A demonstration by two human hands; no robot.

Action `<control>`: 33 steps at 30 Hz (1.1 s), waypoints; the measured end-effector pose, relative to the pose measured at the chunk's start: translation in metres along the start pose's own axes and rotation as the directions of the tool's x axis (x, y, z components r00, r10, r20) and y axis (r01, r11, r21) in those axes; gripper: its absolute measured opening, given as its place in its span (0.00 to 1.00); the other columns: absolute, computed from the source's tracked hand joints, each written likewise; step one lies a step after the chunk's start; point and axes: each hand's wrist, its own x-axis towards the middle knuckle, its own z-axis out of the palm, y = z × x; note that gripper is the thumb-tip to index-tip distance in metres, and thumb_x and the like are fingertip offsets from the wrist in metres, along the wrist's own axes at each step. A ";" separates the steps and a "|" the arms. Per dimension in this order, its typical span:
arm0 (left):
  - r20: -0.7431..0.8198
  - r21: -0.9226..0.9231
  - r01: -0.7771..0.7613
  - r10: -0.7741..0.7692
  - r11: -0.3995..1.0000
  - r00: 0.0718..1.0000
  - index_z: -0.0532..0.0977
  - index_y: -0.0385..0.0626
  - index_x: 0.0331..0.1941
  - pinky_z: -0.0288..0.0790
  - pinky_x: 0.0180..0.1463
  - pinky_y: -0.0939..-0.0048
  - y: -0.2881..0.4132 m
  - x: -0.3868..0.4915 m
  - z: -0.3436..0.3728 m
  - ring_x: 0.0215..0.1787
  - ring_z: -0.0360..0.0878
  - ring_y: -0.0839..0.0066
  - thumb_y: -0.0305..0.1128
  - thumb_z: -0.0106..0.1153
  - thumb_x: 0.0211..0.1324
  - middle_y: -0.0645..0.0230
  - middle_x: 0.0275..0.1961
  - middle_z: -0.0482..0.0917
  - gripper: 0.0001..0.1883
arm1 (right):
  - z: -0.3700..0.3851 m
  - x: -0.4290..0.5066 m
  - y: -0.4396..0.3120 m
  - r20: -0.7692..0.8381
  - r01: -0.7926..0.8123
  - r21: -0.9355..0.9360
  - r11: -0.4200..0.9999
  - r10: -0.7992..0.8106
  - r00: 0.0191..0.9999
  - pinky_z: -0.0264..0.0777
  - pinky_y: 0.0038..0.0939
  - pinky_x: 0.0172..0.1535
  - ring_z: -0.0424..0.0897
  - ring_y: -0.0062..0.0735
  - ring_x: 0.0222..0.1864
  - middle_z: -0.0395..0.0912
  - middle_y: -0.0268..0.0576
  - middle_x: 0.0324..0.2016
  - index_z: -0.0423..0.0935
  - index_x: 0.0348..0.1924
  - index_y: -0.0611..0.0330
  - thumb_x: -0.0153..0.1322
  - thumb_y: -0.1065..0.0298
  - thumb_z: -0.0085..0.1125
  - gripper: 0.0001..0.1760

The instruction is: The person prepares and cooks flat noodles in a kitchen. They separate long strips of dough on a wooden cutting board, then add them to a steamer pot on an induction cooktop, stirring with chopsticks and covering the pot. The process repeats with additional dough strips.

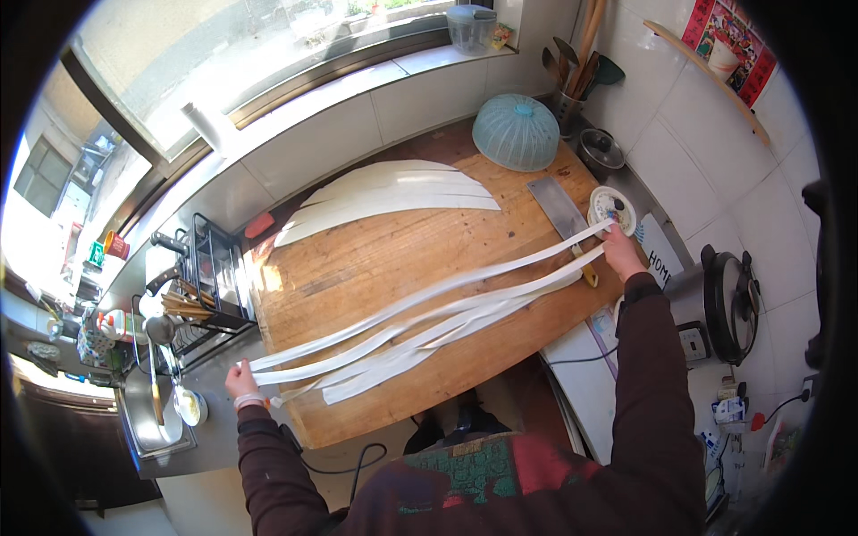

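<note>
Long pale dough strips [415, 311] stretch across the wooden board [315, 275] between my two hands. My left hand [241, 382], at the board's left edge, is closed on their left ends. At the right, my right hand [618, 246] grips the other ends near a floral lidded dish. Under and beside the held strips, more flat strips [355, 385] lie on the board. Towards the window lies a rounded dough sheet [395, 191] cut into strips. A cleaver [558, 204] rests on the board at the right, its handle partly behind the strips.
A blue mesh dome cover [516, 134] stands at the board's back right, with the lidded dish [611, 209] nearer me. Left are a black rack [218, 268] holding knives and chopsticks, and a sink [151, 422]. An electric cooker [717, 308] stands at the right.
</note>
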 end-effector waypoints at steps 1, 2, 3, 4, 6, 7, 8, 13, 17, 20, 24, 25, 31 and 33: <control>-0.011 -0.216 0.149 -0.155 0.965 0.988 0.71 0.47 0.22 0.63 0.23 0.76 -0.012 0.009 -0.001 0.21 0.72 0.80 0.43 0.59 0.54 0.73 0.21 0.75 0.14 | -0.006 -0.002 -0.008 -0.074 -0.061 -0.001 0.998 0.061 0.995 0.69 0.25 0.43 0.72 0.23 0.45 0.72 0.37 0.46 0.57 0.60 0.54 0.69 0.74 0.43 0.25; -0.073 -0.418 0.110 -0.155 0.901 0.985 0.71 0.47 0.24 0.62 0.21 0.79 -0.026 0.022 -0.008 0.21 0.72 0.81 0.45 0.57 0.55 0.72 0.22 0.76 0.14 | -0.012 -0.002 -0.016 -0.160 0.163 0.059 0.985 -0.152 0.975 0.67 0.28 0.47 0.71 0.26 0.49 0.71 0.40 0.49 0.55 0.62 0.55 0.68 0.75 0.43 0.28; -0.112 -0.594 0.045 -0.138 0.803 0.984 0.71 0.48 0.26 0.60 0.19 0.81 -0.037 0.038 -0.018 0.20 0.72 0.81 0.46 0.56 0.56 0.72 0.23 0.77 0.15 | -0.017 -0.005 -0.021 -0.241 0.409 0.351 0.842 -0.341 0.909 0.67 0.28 0.46 0.72 0.27 0.47 0.71 0.42 0.48 0.54 0.62 0.57 0.67 0.75 0.43 0.29; -0.103 -0.654 0.096 -0.214 0.751 0.971 0.70 0.48 0.27 0.58 0.17 0.83 -0.049 0.046 -0.021 0.20 0.72 0.82 0.47 0.55 0.56 0.72 0.24 0.76 0.15 | -0.019 -0.004 -0.025 -0.221 0.463 0.472 0.750 -0.408 0.886 0.67 0.28 0.46 0.72 0.27 0.46 0.71 0.42 0.48 0.54 0.62 0.57 0.67 0.74 0.44 0.29; -0.154 -0.731 0.044 -0.227 0.681 0.962 0.71 0.49 0.32 0.53 0.12 0.85 -0.071 0.055 -0.016 0.18 0.71 0.83 0.48 0.54 0.57 0.73 0.23 0.75 0.14 | -0.017 -0.002 -0.024 -0.164 0.409 0.572 0.711 -0.389 0.907 0.68 0.29 0.47 0.72 0.29 0.46 0.69 0.43 0.49 0.54 0.62 0.56 0.67 0.73 0.45 0.29; 0.018 -0.499 0.300 -0.336 0.813 0.942 0.72 0.48 0.33 0.53 0.12 0.83 -0.080 0.051 -0.007 0.20 0.73 0.83 0.48 0.56 0.55 0.73 0.24 0.76 0.15 | -0.014 0.001 -0.020 -0.061 0.210 0.559 0.802 -0.213 0.975 0.68 0.30 0.48 0.72 0.31 0.47 0.68 0.44 0.51 0.54 0.62 0.55 0.67 0.73 0.45 0.29; -0.029 -0.258 0.258 -0.274 0.931 0.961 0.72 0.48 0.32 0.53 0.12 0.83 -0.087 0.050 0.001 0.18 0.71 0.83 0.48 0.56 0.54 0.73 0.25 0.76 0.16 | -0.001 0.004 -0.007 0.067 -0.172 0.108 0.979 0.165 0.984 0.69 0.29 0.47 0.73 0.30 0.46 0.69 0.43 0.50 0.57 0.60 0.54 0.67 0.74 0.45 0.27; -0.028 -0.490 0.303 -0.362 0.817 0.932 0.74 0.48 0.40 0.52 0.14 0.84 -0.085 0.048 -0.007 0.16 0.68 0.85 0.50 0.56 0.54 0.75 0.26 0.76 0.19 | -0.017 0.037 0.020 -0.174 0.350 0.313 0.883 -0.309 0.935 0.68 0.22 0.41 0.74 0.22 0.41 0.74 0.35 0.42 0.66 0.52 0.57 0.67 0.73 0.45 0.19; 0.137 -0.421 0.506 -0.499 0.752 0.856 0.73 0.50 0.39 0.52 0.14 0.84 -0.086 0.043 -0.018 0.15 0.65 0.85 0.49 0.56 0.54 0.75 0.25 0.75 0.16 | -0.022 0.052 0.049 0.094 0.214 0.224 0.951 -0.240 0.966 0.67 0.22 0.42 0.71 0.19 0.41 0.74 0.33 0.43 0.65 0.53 0.56 0.67 0.71 0.45 0.20; 0.148 -0.307 0.632 -0.620 0.712 0.770 0.73 0.50 0.36 0.52 0.13 0.80 -0.100 0.033 0.001 0.16 0.67 0.81 0.48 0.54 0.55 0.75 0.26 0.76 0.14 | 0.003 0.059 0.089 0.160 0.242 -0.737 0.632 -0.184 0.970 0.69 0.34 0.47 0.76 0.45 0.44 0.77 0.49 0.39 0.65 0.50 0.62 0.61 0.77 0.50 0.23; 0.126 -0.268 0.592 -0.581 0.760 0.804 0.73 0.51 0.37 0.52 0.15 0.81 -0.115 0.032 0.012 0.19 0.69 0.81 0.51 0.50 0.57 0.75 0.28 0.76 0.16 | 0.018 0.062 0.113 0.240 0.325 -0.713 0.621 -0.219 0.946 0.69 0.36 0.47 0.75 0.49 0.44 0.76 0.50 0.40 0.65 0.48 0.61 0.60 0.79 0.49 0.22; 0.200 -0.273 0.626 -0.593 0.731 0.780 0.73 0.51 0.37 0.52 0.15 0.80 -0.116 0.033 0.009 0.18 0.68 0.81 0.52 0.49 0.57 0.75 0.27 0.75 0.17 | 0.019 0.060 0.113 0.251 0.328 -0.723 0.608 -0.210 0.945 0.69 0.36 0.47 0.74 0.49 0.45 0.76 0.49 0.41 0.65 0.49 0.61 0.59 0.79 0.49 0.23; 0.230 -0.271 0.657 -0.615 0.704 0.754 0.72 0.51 0.35 0.52 0.17 0.79 -0.116 0.017 0.000 0.22 0.72 0.81 0.47 0.53 0.56 0.77 0.27 0.76 0.13 | 0.031 0.034 0.106 0.315 0.359 -0.833 0.421 -0.173 0.933 0.67 0.40 0.49 0.73 0.47 0.48 0.74 0.47 0.45 0.65 0.52 0.58 0.63 0.79 0.47 0.23; 0.214 -0.236 0.611 -0.573 0.756 0.791 0.71 0.51 0.32 0.52 0.17 0.78 -0.121 0.007 0.003 0.22 0.72 0.81 0.44 0.56 0.55 0.77 0.26 0.76 0.11 | 0.037 0.031 0.110 0.370 0.419 -0.849 0.320 -0.206 0.906 0.68 0.40 0.49 0.72 0.46 0.48 0.74 0.47 0.45 0.65 0.51 0.58 0.63 0.78 0.47 0.22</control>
